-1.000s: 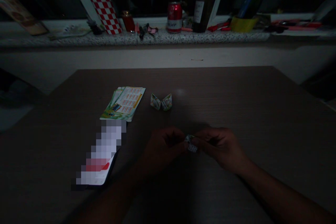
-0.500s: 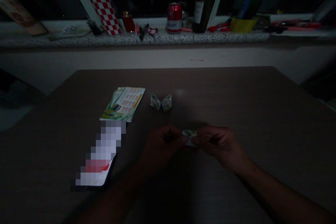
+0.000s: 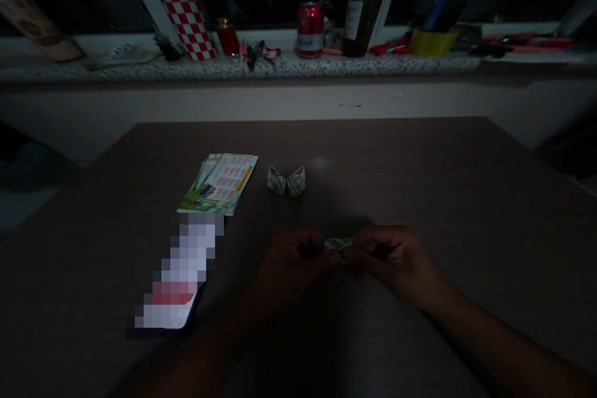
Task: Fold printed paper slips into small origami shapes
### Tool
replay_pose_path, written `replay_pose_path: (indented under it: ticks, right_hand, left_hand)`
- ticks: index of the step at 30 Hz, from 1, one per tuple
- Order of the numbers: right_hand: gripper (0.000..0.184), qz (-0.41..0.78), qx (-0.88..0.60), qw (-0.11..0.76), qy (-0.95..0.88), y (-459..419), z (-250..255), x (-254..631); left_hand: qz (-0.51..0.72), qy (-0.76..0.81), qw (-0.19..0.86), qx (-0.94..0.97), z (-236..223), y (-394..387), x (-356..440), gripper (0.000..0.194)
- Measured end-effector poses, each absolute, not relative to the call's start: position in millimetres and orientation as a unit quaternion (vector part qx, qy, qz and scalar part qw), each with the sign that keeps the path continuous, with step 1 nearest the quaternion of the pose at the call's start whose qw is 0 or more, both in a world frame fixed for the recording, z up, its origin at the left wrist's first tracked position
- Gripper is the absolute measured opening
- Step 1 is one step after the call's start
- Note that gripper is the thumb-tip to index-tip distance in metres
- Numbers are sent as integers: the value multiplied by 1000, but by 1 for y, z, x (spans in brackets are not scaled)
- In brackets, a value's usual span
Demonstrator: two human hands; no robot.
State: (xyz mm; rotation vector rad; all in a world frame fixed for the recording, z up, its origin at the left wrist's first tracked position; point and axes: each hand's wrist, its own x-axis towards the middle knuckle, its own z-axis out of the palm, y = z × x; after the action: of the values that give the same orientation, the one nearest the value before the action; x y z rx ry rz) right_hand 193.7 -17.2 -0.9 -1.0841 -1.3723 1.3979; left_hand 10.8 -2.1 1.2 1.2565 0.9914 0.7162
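Note:
Between my two hands is a small piece of folded paper, printed in green and white. My left hand pinches its left end, and my right hand pinches the right end. Both thumbs meet at its near edge, so much of the paper is hidden behind fingers. Farther off on the table stand two small folded paper pieces, side by side, with the same kind of print. To the left lies a stack of printed calendar cards.
A phone with a lit, pixelated screen lies on the dark wooden table, left of my hands. On the stone windowsill stand a red can, a red-checked bottle, a dark container and a yellow item.
The paper between my hands has tilted or folded, showing a narrower strip now. My thumbs have come together in front of it. The objects on the table stay put.

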Motion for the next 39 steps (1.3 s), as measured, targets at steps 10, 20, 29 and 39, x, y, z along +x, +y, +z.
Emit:
replay_pose_path:
  ticks: [10, 20, 29, 39]
  right_hand:
    - [11, 544, -435, 471, -541, -17, -4, 191]
    - [7, 572, -450, 440, -526, -14, -6, 196]
    - [11, 584, -432, 447, -522, -15, -5, 191]
    - [18, 585, -435, 427, -535, -16, -1, 196]
  left_hand:
    - [358, 436, 633, 530, 6, -3, 11, 15]
    - [289, 456, 615, 574, 5, 3, 6, 13]
    - [319, 484, 570, 582, 6, 2, 6, 14]
    - [323, 445, 650, 525, 4, 1, 8, 15]
